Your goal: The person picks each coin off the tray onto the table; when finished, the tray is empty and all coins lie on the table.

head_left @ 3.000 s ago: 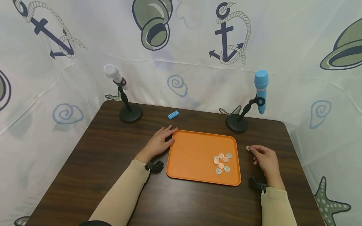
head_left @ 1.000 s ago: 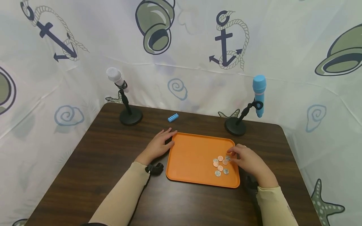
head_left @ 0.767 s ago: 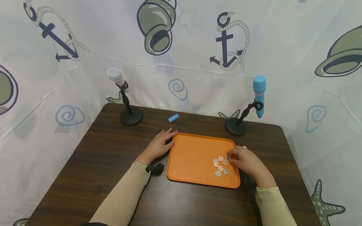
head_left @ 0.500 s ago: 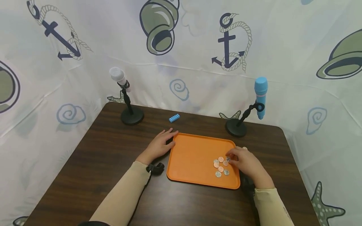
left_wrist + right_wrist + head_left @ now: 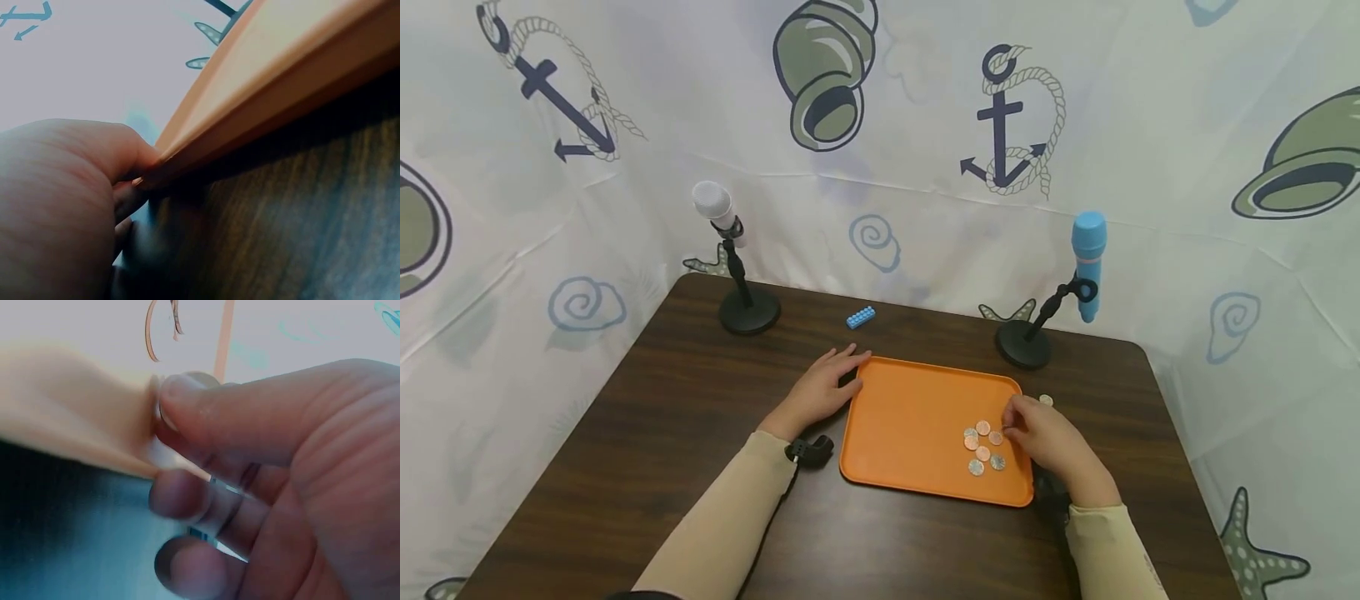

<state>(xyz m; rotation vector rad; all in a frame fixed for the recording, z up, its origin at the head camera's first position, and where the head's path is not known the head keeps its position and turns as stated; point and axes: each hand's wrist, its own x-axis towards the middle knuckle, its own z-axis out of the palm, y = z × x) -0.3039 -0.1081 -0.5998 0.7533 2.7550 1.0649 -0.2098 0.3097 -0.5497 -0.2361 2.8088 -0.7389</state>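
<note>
An orange tray [image 5: 910, 417] lies on the dark wooden table. My left hand [image 5: 815, 396] rests at its left rim, fingers spread, with the thumb touching the edge in the left wrist view. Over the tray's right side, my right hand [image 5: 1048, 442] pinches a coin [image 5: 206, 377] between thumb and forefinger, mostly hidden by the fingertips. Beside those fingers lies a group of copper and silver coins, among them a copper coin [image 5: 982, 427] and a silver coin [image 5: 976, 467]. Another coin [image 5: 1046, 400] lies on the table just past the tray's right rim.
Behind the tray sits a blue toy brick [image 5: 861, 317]. A white microphone [image 5: 713, 202] on a black stand is at back left, a blue microphone [image 5: 1088, 250] on a similar stand at back right. A patterned curtain [image 5: 917, 208] hangs behind the table [image 5: 700, 400].
My right hand has set a coin down right of the tray, moved left over the tray and taken the silver coin at the group's upper right. The left hand has stayed at the rim.
</note>
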